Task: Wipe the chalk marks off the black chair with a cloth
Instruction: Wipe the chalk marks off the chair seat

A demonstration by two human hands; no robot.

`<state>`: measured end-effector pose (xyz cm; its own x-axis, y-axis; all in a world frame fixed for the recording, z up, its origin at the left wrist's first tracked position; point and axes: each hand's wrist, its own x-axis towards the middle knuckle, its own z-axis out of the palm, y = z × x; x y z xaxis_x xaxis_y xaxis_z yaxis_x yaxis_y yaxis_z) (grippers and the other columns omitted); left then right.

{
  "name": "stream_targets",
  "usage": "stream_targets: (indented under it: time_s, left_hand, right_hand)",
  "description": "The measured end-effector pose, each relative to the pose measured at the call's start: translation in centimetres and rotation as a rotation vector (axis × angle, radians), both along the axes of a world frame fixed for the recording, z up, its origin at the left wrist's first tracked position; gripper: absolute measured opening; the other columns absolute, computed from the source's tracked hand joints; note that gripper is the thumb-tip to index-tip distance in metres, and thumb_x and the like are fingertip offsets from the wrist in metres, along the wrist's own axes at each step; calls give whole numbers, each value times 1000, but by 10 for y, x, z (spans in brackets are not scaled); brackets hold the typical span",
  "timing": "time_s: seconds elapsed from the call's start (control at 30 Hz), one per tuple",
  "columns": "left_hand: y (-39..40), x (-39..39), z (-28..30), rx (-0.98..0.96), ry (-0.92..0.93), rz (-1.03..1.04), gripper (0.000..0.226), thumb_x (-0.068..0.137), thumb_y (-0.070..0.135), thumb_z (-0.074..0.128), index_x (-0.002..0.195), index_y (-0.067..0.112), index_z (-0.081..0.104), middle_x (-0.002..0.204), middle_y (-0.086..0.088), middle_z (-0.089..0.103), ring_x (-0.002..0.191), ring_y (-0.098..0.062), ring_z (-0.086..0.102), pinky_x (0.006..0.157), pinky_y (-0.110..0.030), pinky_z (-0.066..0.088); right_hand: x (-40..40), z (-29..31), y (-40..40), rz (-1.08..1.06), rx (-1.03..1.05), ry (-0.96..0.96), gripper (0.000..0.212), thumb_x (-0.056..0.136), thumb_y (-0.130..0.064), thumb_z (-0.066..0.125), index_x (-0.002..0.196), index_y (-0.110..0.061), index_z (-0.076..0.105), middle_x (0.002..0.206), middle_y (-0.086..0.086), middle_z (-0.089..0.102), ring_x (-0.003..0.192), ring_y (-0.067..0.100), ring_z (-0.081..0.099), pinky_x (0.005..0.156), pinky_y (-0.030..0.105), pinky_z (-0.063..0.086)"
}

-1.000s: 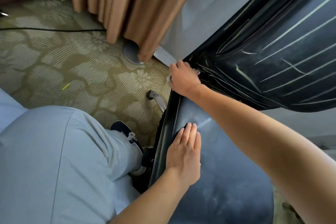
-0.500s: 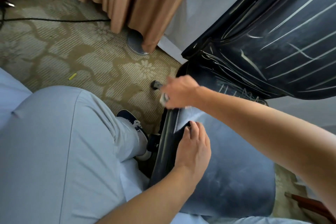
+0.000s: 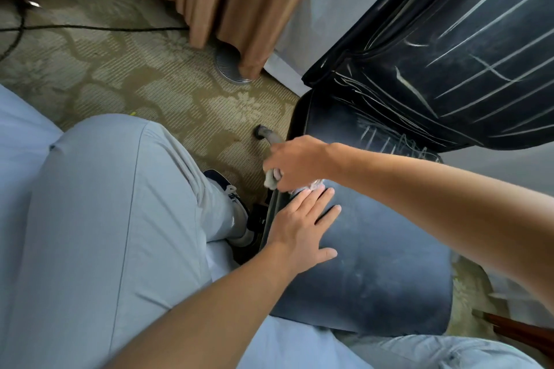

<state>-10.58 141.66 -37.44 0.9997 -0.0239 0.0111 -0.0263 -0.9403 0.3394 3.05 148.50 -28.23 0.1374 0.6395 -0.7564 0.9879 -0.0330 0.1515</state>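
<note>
The right hand (image 3: 295,163) clamps a crumpled cloth (image 3: 271,179) on the smooth, chalk-streaked black chair (image 3: 374,252); the left hand (image 3: 299,228) lies flat, fingers spread.

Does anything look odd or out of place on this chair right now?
Yes: white chalk lines streak the black chair's backrest, with short scribbles at the seat's rear. The front seat shows only faint smears.

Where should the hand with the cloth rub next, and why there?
Probably back up to the rear of the seat. The right hand holds the cloth at the seat's left edge, just above the left hand lying flat on it. A cluster of short chalk marks shows near the crease below the backrest, which also carries long white lines.
</note>
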Motion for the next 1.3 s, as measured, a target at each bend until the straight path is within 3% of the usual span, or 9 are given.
stream_targets:
  time_s: [0.2,0.33,0.5,0.67,0.8,0.93,1.0,1.13,1.3]
  left_hand:
    - [-21,-14,-1,50,-59,43,77,101,56,52,160,10,35,170,-15,25,158,-31,22,130,-44,14]
    - [-38,-21,-9,28,-189,84,54,97,35,60,144,10,58,156,-11,52,146,-29,46,123,-43,34]
    - [-26,-23,-7,-67,-178,30,70,99,51,47,155,9,44,167,-13,34,155,-30,28,127,-46,22]
    - [-29,-24,-11,23,-207,68,80,99,60,43,160,8,36,170,-15,25,158,-31,20,129,-45,16]
    - [-38,-27,-9,42,-180,38,69,101,51,52,155,9,44,166,-17,33,155,-33,29,128,-46,23]
    - [-51,-28,-22,41,-293,3,44,104,32,53,145,16,57,158,-15,47,149,-33,40,126,-44,27]
    - [-46,-30,-17,55,-269,-15,52,105,41,45,150,17,52,163,-15,40,153,-32,34,128,-44,22]
    - [-43,-37,-12,55,-170,-51,86,97,68,41,162,14,31,171,-18,16,159,-34,11,129,-47,9]
    - [-43,-38,-13,100,-219,-35,91,90,72,52,158,12,41,166,-17,33,154,-33,26,126,-49,24]
  right_hand:
    - [17,10,2,-176,188,-194,15,88,-36,54,101,-32,59,106,-1,50,67,20,59,61,35,51]
    - [-25,3,-13,-90,-65,83,17,80,-31,52,87,-25,66,91,-5,63,58,12,49,50,28,38]
    - [2,7,0,-197,194,-203,27,89,-42,48,110,-35,65,112,-1,54,65,16,55,62,36,54]
    - [-33,9,-16,-105,-61,67,12,85,-33,54,80,-27,63,88,-8,67,66,16,59,58,36,52]
    - [-7,12,-12,-215,226,-198,23,87,-35,49,104,-31,64,101,-2,50,61,18,54,57,34,50]
    - [-30,12,-26,-171,3,87,22,79,-29,57,96,-39,68,95,-12,66,68,10,62,52,29,47]
    - [-41,12,-32,-171,-33,121,21,81,-29,58,98,-37,68,88,-12,66,75,10,62,59,30,50]
    - [-33,8,-31,-237,237,-131,17,86,-29,53,99,-30,64,112,-3,52,64,14,51,60,33,49]
    - [-64,4,-48,-147,-20,134,23,80,-38,62,102,-39,68,93,-11,61,75,14,60,56,29,47]
